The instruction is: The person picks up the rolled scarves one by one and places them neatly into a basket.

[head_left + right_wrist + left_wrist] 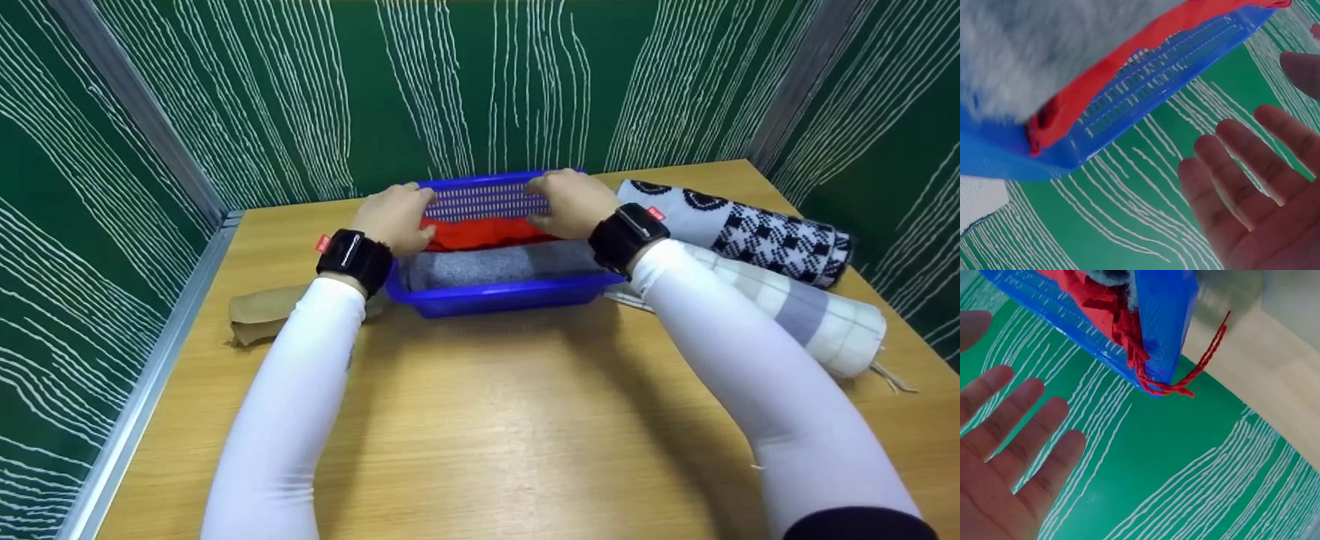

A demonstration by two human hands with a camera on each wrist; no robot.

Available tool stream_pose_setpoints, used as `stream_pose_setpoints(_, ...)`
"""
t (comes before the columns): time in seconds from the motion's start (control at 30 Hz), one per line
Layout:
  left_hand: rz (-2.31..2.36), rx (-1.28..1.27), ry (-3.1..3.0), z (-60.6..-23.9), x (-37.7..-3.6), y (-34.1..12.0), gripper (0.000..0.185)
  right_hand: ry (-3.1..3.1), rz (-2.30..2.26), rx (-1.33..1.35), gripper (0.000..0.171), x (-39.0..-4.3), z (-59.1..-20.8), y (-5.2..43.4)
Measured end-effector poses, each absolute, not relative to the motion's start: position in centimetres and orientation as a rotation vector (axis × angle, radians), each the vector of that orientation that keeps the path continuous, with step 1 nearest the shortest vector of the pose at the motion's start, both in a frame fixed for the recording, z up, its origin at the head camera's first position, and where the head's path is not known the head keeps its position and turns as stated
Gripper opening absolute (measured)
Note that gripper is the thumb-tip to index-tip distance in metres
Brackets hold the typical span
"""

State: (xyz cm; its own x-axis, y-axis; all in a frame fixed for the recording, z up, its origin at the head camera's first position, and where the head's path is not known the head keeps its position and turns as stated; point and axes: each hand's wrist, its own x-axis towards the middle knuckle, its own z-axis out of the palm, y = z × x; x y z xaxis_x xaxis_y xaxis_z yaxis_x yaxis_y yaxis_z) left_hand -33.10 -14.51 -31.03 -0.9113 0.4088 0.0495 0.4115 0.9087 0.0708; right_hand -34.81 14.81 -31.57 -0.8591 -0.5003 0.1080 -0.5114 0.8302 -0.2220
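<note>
Both hands sit at the far side of a blue basket point(495, 294) mid-table, head view: left hand point(395, 217) and right hand point(571, 202) over a red cloth point(480, 232) inside it, a grey cloth point(499, 264) packed in front. Fingers hidden from here, so whether either grip pinches the red cloth can't be told. Two rolled cloths point(757, 232) lie just right of the basket, brown paper point(259, 315) to its left.

Left wrist view: fingers point(1027, 439) straight and spread, holding nothing; red fringe point(1185, 382) hangs through the basket corner point(1162, 320).

Right wrist view: fingers point(1241, 169) flat, apart, also holding nothing; red cloth point(1129, 62) against the slotted wall point(1151, 95).

Cloth looks soft, light, floppy; best pinched at both ends. Basket stiff plastic, take by the rim.
</note>
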Motion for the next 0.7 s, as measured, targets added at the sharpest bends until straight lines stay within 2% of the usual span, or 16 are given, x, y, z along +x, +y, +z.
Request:
stream_pose_setpoints(0.3,-0.097,-0.647,-3.008,-31.4,-31.8,-16.0,0.063,-2.96,0.398,0.771,0.059,-33.4,-32.2,13.9)
stream_pose_setpoints(0.7,-0.2,-0.646,-2.955,-32.3,-30.9,-17.7,0.049,-2.934,0.353,0.814,0.069,-32.4,-33.0,12.9)
